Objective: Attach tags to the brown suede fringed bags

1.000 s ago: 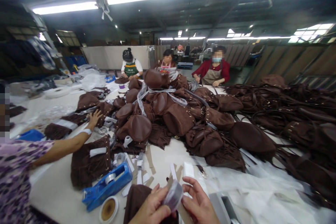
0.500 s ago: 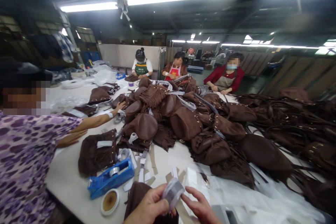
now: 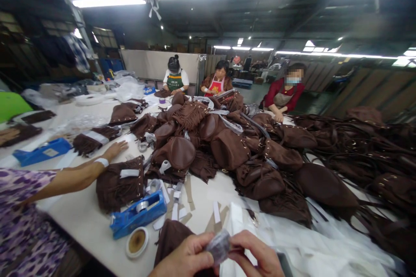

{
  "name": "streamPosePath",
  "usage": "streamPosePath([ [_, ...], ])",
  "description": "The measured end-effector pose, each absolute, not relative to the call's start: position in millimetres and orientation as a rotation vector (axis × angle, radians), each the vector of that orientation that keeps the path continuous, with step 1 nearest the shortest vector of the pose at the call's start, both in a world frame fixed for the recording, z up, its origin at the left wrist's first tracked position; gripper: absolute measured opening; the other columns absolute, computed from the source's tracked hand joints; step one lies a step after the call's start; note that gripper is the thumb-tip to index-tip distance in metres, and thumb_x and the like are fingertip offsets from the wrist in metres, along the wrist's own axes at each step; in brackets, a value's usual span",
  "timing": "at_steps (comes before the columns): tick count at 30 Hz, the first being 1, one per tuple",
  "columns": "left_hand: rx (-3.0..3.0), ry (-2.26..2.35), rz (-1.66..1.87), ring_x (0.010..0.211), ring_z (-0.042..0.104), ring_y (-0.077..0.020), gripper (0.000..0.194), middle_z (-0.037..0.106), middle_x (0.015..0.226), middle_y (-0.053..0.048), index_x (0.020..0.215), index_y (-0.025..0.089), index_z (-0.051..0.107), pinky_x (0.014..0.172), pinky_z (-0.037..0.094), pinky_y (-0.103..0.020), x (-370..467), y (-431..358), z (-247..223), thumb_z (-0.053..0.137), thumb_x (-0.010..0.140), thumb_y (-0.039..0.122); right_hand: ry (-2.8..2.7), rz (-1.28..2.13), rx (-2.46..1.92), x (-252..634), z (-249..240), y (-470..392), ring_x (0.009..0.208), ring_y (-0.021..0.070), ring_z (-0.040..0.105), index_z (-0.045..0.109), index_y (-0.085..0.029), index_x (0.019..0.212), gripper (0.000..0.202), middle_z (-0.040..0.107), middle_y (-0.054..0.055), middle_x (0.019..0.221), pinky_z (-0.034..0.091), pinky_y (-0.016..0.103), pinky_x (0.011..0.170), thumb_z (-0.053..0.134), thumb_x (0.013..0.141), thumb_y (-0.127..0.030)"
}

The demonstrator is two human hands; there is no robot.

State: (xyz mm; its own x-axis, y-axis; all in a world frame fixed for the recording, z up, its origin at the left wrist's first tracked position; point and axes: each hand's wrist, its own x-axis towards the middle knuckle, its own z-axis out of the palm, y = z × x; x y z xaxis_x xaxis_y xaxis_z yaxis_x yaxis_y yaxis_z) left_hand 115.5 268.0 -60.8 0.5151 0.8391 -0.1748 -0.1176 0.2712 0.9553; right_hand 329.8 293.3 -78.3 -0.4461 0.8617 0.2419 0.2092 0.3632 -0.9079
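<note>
My left hand (image 3: 191, 256) is closed around a small bundle wrapped in clear plastic (image 3: 218, 246), thumb on the near side. The fingers of my right hand (image 3: 256, 253) are pinched together at the bundle's right edge. What exactly lies inside the plastic I cannot make out. Below and to the left of the bundle, a dark brown suede bag (image 3: 170, 240) lies partly hidden under my left hand. White sheets (image 3: 238, 225) spread just beyond my right hand.
A blue tape dispenser (image 3: 139, 214) and a tape roll (image 3: 137, 242) lie left of my hands. A large heap of brown fringed bags (image 3: 230, 149) fills the table's middle. At left a co-worker's arm (image 3: 81, 177) reaches over the table; several people sit across.
My right fingers have come in from apart to pinch the bundle's right edge. The co-worker at left has leaned back and drawn an arm away from the heap.
</note>
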Motion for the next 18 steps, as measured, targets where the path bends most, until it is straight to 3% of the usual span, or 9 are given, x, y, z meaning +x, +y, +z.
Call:
streamPosePath([
  [2, 1.153, 0.846, 0.724, 0.081, 0.052, -0.0155, 0.016, 0.058, 0.079, 0.001, 0.09, 0.017, 0.068, 0.077, 0.038, -0.024, 116, 268, -53, 0.059, 0.081, 0.026, -1.921, 1.043, -0.947, 328, -71, 299, 0.065, 0.0204, 0.063, 0.076, -0.029, 0.076, 0.008, 0.07, 0.004, 0.068, 0.048, 0.028, 0.064, 0.072, 0.076, -0.022],
  [5, 1.322, 0.913, 0.65, 0.092, 0.052, -0.0179, 0.018, 0.062, 0.091, 0.001, 0.091, 0.021, 0.07, 0.089, 0.037, -0.028, 117, 268, -46, 0.055, 0.085, 0.03, -1.829, 1.075, -1.07, 321, -67, 303, 0.092, 0.0257, 0.064, 0.072, -0.026, 0.067, 0.007, 0.072, 0.006, 0.098, 0.048, 0.032, 0.082, 0.074, 0.071, -0.02],
  [7, 1.434, 0.922, 0.603, 0.101, 0.051, -0.0206, 0.019, 0.065, 0.097, 0.002, 0.092, 0.025, 0.07, 0.1, 0.031, -0.034, 117, 268, -45, 0.053, 0.087, 0.031, -1.709, 1.24, -1.17, 317, -68, 303, 0.1, 0.0276, 0.062, 0.07, -0.024, 0.065, 0.006, 0.071, 0.006, 0.107, 0.045, 0.034, 0.089, 0.073, 0.07, -0.022],
  [11, 1.481, 0.966, 0.578, 0.105, 0.053, -0.0222, 0.02, 0.067, 0.099, 0.002, 0.098, 0.026, 0.068, 0.112, 0.014, -0.045, 115, 271, -48, 0.052, 0.086, 0.029, -1.591, 1.449, -1.159, 310, -67, 304, 0.082, 0.025, 0.064, 0.067, -0.022, 0.061, 0.011, 0.071, 0.004, 0.076, 0.047, 0.032, 0.076, 0.07, 0.07, -0.027],
  [13, 1.455, 1.038, 0.588, 0.103, 0.053, -0.022, 0.024, 0.064, 0.101, 0.0, 0.104, 0.024, 0.064, 0.109, 0.021, -0.043, 113, 276, -47, 0.055, 0.082, 0.027, -1.587, 1.398, -1.124, 308, -59, 308, 0.08, 0.0235, 0.063, 0.067, -0.021, 0.06, 0.011, 0.071, 0.003, 0.074, 0.046, 0.031, 0.076, 0.07, 0.07, -0.026],
  [16, 1.404, 1.038, 0.582, 0.094, 0.053, -0.0193, 0.028, 0.062, 0.097, -0.001, 0.104, 0.02, 0.061, 0.089, 0.04, -0.032, 108, 293, -37, 0.057, 0.077, 0.023, -1.619, 1.324, -1.078, 304, -41, 321, 0.077, 0.0215, 0.063, 0.068, -0.02, 0.062, 0.011, 0.071, 0.003, 0.073, 0.045, 0.031, 0.076, 0.07, 0.072, -0.026],
  [18, 1.374, 0.915, 0.539, 0.086, 0.055, -0.0166, 0.027, 0.063, 0.092, 0.0, 0.101, 0.018, 0.061, 0.078, 0.041, -0.027, 106, 308, -26, 0.054, 0.075, 0.02, -1.633, 1.311, -1.06, 303, -30, 334, 0.074, 0.02, 0.061, 0.067, -0.019, 0.064, 0.014, 0.07, 0.003, 0.071, 0.044, 0.03, 0.072, 0.07, 0.074, -0.029],
])
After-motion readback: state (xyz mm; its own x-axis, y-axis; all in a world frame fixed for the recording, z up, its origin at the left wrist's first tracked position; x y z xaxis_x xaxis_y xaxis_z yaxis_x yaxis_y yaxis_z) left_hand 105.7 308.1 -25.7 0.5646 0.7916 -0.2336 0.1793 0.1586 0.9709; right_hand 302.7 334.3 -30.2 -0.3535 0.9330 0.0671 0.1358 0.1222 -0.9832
